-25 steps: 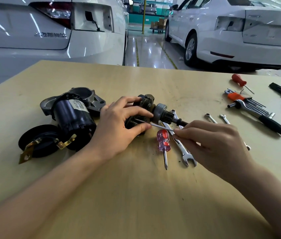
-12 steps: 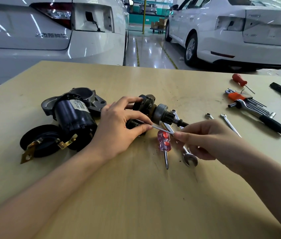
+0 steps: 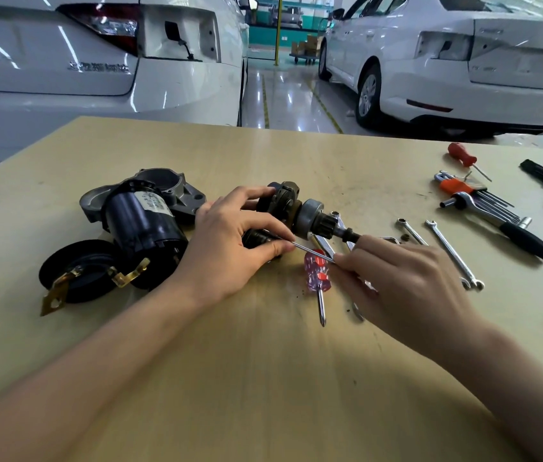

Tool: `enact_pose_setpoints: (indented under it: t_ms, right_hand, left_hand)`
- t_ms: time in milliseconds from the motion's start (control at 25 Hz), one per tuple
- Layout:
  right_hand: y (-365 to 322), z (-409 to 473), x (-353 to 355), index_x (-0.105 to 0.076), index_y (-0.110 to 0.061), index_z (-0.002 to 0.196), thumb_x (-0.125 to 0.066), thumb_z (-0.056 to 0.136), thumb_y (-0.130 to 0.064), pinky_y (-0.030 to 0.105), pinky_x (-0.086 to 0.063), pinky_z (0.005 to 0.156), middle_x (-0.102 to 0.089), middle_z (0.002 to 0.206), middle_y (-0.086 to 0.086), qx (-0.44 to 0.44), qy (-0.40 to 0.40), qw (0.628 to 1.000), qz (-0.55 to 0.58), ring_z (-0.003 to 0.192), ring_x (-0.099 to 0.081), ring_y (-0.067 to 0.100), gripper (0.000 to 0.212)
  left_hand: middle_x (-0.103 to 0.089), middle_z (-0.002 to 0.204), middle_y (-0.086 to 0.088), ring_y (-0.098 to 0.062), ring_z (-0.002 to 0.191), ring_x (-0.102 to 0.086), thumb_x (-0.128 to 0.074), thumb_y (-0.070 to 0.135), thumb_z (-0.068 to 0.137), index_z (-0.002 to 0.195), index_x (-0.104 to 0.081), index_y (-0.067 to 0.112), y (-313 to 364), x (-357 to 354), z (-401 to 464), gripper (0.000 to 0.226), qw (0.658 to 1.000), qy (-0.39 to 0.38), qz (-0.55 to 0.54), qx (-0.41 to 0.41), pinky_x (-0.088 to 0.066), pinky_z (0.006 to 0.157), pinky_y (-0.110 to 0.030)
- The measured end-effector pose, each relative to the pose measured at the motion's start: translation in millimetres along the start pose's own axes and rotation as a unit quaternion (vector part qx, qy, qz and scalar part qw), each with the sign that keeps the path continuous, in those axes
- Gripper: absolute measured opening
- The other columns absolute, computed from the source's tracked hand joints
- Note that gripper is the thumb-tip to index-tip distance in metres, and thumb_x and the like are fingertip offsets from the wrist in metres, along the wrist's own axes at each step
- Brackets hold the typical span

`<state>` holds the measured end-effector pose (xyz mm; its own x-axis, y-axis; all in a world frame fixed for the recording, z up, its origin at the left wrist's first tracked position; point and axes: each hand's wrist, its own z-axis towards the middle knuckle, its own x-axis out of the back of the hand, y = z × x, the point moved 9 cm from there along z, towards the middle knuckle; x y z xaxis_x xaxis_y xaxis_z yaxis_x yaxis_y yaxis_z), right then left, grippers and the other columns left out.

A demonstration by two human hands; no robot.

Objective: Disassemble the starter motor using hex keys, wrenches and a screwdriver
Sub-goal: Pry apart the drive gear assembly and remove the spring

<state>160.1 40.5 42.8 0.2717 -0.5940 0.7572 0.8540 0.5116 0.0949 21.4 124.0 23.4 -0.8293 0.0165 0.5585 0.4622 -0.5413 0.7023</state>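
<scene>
While left hand [image 3: 226,248] holds, drive assembly [image 3: 307,216] lies | pinion rightward

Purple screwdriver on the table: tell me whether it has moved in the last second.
No. The purple screwdriver lies where it did, same gap from the black motor housing.

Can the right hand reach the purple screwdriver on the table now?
Probably yes: the purple screwdriver lies free just beside the right hand, but its grip already pinches a thin metal rod.
</scene>
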Motion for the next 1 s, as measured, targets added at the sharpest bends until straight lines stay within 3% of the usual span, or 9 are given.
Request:
enact_pose_setpoints:
  t_ms: [200, 320, 400, 480, 600, 680, 800, 880, 1000]
  right_hand:
    - [48, -10, -30, -0.069, -0.019, 0.066, -0.062, 0.069, -0.067, 0.018, -0.034, 0.042, -0.057, 0.051, -0.006, -0.353, -0.105, 0.879, 0.302, 0.039, -0.047, 0.005, 0.048]
    - [46, -27, -54, -0.071, -0.016, 0.064, -0.067, 0.058, -0.063, 0.017, -0.029, 0.036, -0.061, 0.056, 0.005, -0.441, -0.219, 0.748, 0.445, 0.036, -0.043, 0.013, 0.048]
    - [45, -29, -57, -0.071, -0.018, 0.061, -0.071, 0.056, -0.056, 0.016, -0.027, 0.035, -0.059, 0.056, 0.005, -0.453, -0.217, 0.713, 0.489, 0.036, -0.041, 0.012, 0.038]
    - [49, -25, -53, -0.071, -0.015, 0.060, -0.076, 0.056, -0.049, 0.016, -0.028, 0.035, -0.060, 0.054, 0.005, -0.442, -0.168, 0.737, 0.483, 0.035, -0.042, 0.011, 0.035]
    - [46, -5, -11, -0.075, -0.013, 0.066, -0.082, 0.071, -0.026, 0.019, -0.039, 0.043, -0.062, 0.053, -0.002, -0.251, -0.007, 0.935, 0.250, 0.041, -0.047, 0.009, 0.016]
    - [14, 2, 11, -0.076, -0.009, 0.075, -0.075, 0.079, -0.015, 0.023, -0.042, 0.046, -0.062, 0.057, 0.000, -0.058, 0.043, 0.991, 0.115, 0.045, -0.046, 0.012, 0.007]
    - [0, 0, 7, -0.077, -0.007, 0.078, -0.072, 0.080, -0.015, 0.022, -0.043, 0.046, -0.063, 0.060, 0.002, 0.011, 0.022, 0.995, 0.100, 0.046, -0.049, 0.016, 0.010]
    - [17, 3, 0, -0.078, -0.015, 0.078, -0.079, 0.075, -0.025, 0.014, -0.038, 0.047, -0.064, 0.058, -0.006, -0.120, -0.003, 0.968, 0.219, 0.046, -0.048, 0.005, 0.011]
    - [44, -8, -27, -0.077, -0.027, 0.079, -0.075, 0.062, -0.052, 0.014, -0.035, 0.039, -0.066, 0.057, -0.005, -0.336, -0.091, 0.840, 0.416, 0.038, -0.054, 0.010, 0.030]
  left_hand:
    - [-0.056, 0.127, 0.010, -0.011, 0.116, -0.052, -0.081, 0.024, 0.071, 0.076, -0.069, 0.041, 1, 0, 0, 0.022, 1.000, 0.010, -0.003, 0.000, -0.032, 0.106, -0.051]
    - [-0.057, 0.128, 0.008, -0.013, 0.116, -0.053, -0.082, 0.023, 0.071, 0.077, -0.070, 0.041, 1, 0, 0, 0.022, 1.000, 0.010, 0.007, -0.005, -0.031, 0.106, -0.052]
    - [-0.057, 0.128, 0.008, -0.012, 0.116, -0.053, -0.081, 0.025, 0.071, 0.077, -0.070, 0.041, 0, 0, 0, 0.021, 1.000, 0.012, 0.010, -0.003, -0.031, 0.106, -0.052]
    - [-0.057, 0.128, 0.009, -0.010, 0.115, -0.053, -0.082, 0.025, 0.071, 0.078, -0.071, 0.040, 0, 0, 0, 0.020, 1.000, 0.013, 0.008, -0.005, -0.030, 0.107, -0.052]
    - [-0.056, 0.126, 0.012, -0.003, 0.112, -0.051, -0.081, 0.026, 0.071, 0.084, -0.071, 0.037, -1, 1, 0, 0.020, 1.000, 0.018, 0.008, -0.002, -0.030, 0.108, -0.051]
    - [-0.055, 0.125, 0.014, -0.002, 0.113, -0.051, -0.081, 0.025, 0.072, 0.086, -0.070, 0.038, -1, 1, 0, 0.022, 1.000, 0.017, 0.007, 0.001, -0.030, 0.108, -0.050]
    - [-0.054, 0.123, 0.014, -0.007, 0.114, -0.051, -0.081, 0.024, 0.072, 0.079, -0.069, 0.040, 1, 0, -1, 0.022, 1.000, 0.012, 0.007, -0.008, -0.031, 0.107, -0.052]
    - [-0.055, 0.123, 0.013, -0.009, 0.115, -0.051, -0.081, 0.023, 0.072, 0.077, -0.068, 0.041, 2, 0, -1, 0.022, 1.000, 0.014, 0.005, -0.007, -0.031, 0.106, -0.052]
    - [-0.056, 0.124, 0.012, -0.008, 0.115, -0.051, -0.081, 0.024, 0.072, 0.076, -0.068, 0.041, 1, 1, 0, 0.022, 1.000, 0.019, 0.006, -0.005, -0.031, 0.106, -0.052]
